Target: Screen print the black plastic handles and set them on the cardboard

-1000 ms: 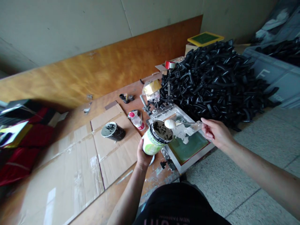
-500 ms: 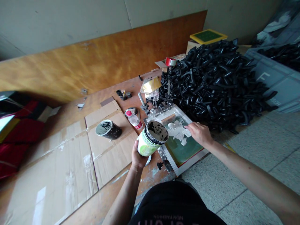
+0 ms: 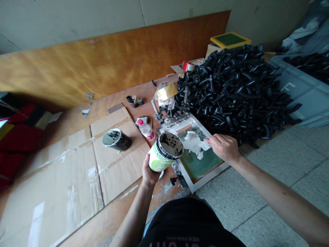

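Note:
My left hand is wrapped round a white-and-green labelled tub, tilted toward the right. Black smears and pale grey ink show inside its open mouth. Beside it lies a silk-screen frame with a green mesh, on which thick whitish ink sits in an uneven heap. Above the mesh, my right hand is closed on the handle of a thin spatula. Its far end meets the whitish ink; the exact blade shape is hidden by it. A wooden-edged squeegee rests at the frame's far end.
Left of the tub, a black ink-stained pot stands on flattened cardboard. A red-capped bottle is close behind the tub. Black plastic parts are heaped behind the frame, against a grey crate.
My right hand has shifted slightly right with the spatula, and a lump of ink stands higher near its tip. The tub stays in my left hand. The view has turned a little.

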The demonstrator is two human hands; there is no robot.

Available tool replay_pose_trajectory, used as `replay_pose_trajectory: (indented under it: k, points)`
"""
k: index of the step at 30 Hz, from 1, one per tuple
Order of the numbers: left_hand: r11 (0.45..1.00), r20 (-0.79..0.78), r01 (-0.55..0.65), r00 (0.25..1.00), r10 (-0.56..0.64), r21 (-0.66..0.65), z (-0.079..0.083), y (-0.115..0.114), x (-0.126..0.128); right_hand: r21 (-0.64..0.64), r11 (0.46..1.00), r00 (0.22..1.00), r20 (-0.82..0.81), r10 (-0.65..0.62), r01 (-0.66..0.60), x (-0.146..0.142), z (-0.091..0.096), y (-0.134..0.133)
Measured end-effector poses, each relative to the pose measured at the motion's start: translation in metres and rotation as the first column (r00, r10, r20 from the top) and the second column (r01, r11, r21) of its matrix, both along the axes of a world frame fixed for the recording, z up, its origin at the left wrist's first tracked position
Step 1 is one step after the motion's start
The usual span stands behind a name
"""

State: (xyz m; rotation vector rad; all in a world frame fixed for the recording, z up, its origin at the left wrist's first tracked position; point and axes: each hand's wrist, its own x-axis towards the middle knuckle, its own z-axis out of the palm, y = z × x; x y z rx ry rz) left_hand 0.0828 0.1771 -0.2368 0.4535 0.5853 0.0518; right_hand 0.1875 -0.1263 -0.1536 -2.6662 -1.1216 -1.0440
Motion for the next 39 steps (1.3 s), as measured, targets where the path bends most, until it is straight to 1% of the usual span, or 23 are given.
replay_pose_trajectory:
  k: [10,16,20,25,28,31,35,39]
  points:
    - [0.999,0.012,-0.010,1.000,0.009,0.037,0.003,-0.001,-0.004,-0.011,1.000,0.999,0.048,0.005,-0.005,-0.004,0.016,-0.005]
    - [0.999,0.023,0.019,1.000,-0.019,0.031,-0.003,0.002,-0.006,-0.014,1.000,1.000,-0.009,-0.026,0.026,-0.008,0.020,-0.007]
    - [1.000,0.057,0.020,0.998,-0.021,0.015,-0.008,0.003,-0.006,-0.034,0.999,0.997,-0.063,-0.043,0.041,-0.006,0.012,-0.005]
    - [1.000,0.058,0.029,0.998,-0.029,0.002,-0.008,0.002,-0.007,-0.022,0.999,0.994,-0.107,-0.036,0.034,0.003,-0.008,-0.002]
    - [1.000,0.038,0.025,0.999,-0.025,-0.006,-0.006,0.001,-0.007,-0.064,0.997,0.991,-0.124,-0.055,0.047,0.009,-0.018,-0.004]
    - [1.000,0.032,0.020,0.999,-0.020,0.007,-0.004,0.000,-0.006,-0.123,0.992,0.991,-0.127,-0.042,0.026,0.012,-0.021,-0.010]
    - [1.000,0.030,0.017,0.999,-0.017,0.013,-0.005,0.000,-0.005,-0.191,0.981,0.993,-0.115,0.007,-0.029,0.013,-0.013,-0.017]
    - [1.000,0.032,0.029,0.999,-0.030,0.006,-0.009,0.000,-0.005,-0.179,0.983,0.994,-0.108,0.016,-0.036,0.010,0.007,-0.020]
